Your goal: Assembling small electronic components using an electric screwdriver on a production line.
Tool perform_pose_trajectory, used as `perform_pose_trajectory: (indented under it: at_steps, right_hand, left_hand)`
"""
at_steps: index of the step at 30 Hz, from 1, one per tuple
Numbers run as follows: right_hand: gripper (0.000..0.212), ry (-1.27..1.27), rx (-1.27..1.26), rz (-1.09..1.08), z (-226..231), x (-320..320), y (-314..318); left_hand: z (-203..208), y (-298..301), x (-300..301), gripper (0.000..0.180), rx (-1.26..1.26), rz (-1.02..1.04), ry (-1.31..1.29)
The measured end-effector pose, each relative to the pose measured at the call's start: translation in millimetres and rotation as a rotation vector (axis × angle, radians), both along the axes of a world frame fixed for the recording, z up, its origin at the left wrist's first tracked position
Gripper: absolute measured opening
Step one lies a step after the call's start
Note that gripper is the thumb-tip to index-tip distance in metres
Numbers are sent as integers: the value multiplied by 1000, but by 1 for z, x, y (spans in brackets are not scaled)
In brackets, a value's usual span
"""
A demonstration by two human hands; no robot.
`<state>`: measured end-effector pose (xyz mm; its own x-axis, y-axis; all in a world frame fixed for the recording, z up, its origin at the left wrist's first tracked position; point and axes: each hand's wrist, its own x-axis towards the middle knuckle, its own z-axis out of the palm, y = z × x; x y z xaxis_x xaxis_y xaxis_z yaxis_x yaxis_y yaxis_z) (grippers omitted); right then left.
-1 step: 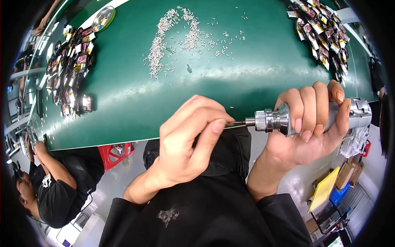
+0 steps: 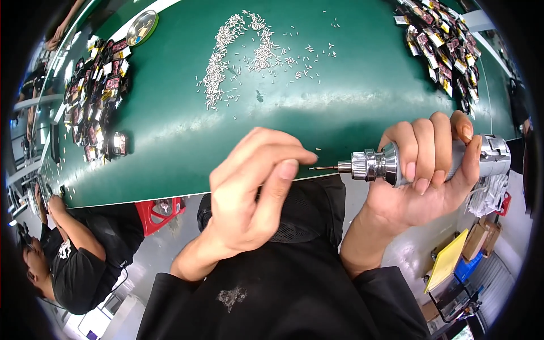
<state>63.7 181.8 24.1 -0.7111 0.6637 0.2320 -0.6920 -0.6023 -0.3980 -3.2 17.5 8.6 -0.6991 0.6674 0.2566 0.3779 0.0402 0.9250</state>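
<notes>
Silver and grey, the electric screwdriver [image 2: 375, 165] lay crosswise in the right hand [image 2: 425, 164], just past the near edge of the green tabletop [image 2: 170, 164], its slim, coppery bit [image 2: 326, 168] pointing left. The right fingers were curled firmly around the screwdriver's body, the palm turned up beneath it. The left hand [image 2: 246, 195] was near the bit's tip, its thumb and forefinger parted and gripping nothing; the forefinger's end was just above the tip in this view.

Farther across the tabletop, small silvery rod-shaped pieces [image 2: 214, 73] were strewn in a rough arch, too tiny to identify further. A heap of small black devices with white and yellow labels [image 2: 445, 48] lay at the right, and a similar heap [image 2: 93, 105] at the left, beside a shallow round dish [image 2: 141, 27]. A co-worker in a black shirt [image 2: 79, 272] sat at the left, near a red plastic stool [image 2: 148, 218].
</notes>
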Motion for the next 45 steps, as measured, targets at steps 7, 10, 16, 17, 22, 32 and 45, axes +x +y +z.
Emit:
perform_pose_trajectory:
  at_steps: [7, 10, 16, 17, 22, 32, 45]
  right_hand:
    - [14, -125, -155, -176, -16, -2, 5]
    - [13, -170, -241, -212, -28, 2, 8]
    - [12, -127, -212, -155, -28, 3, 5]
    - [13, -131, -199, -140, -29, 4, 5]
    - [13, -175, -203, -133, -28, -1, 8]
    - [11, -175, -201, -70, -31, 2, 11]
    - [10, -162, -205, -47, -29, 5, 9]
  left_hand:
    - [29, -33, -104, 10, -240, 392, 324]
    - [45, -20, -170, 15, -383, 405, 406]
    - [16, 5, -305, 24, -462, 388, 392]
    - [11, 13, -310, 26, -517, 420, 478]
    - [9, 23, -334, 34, -857, 535, 614]
    - [12, 25, -338, 50, -1045, 668, 685]
    - [5, -5, -375, 39, -972, 419, 842]
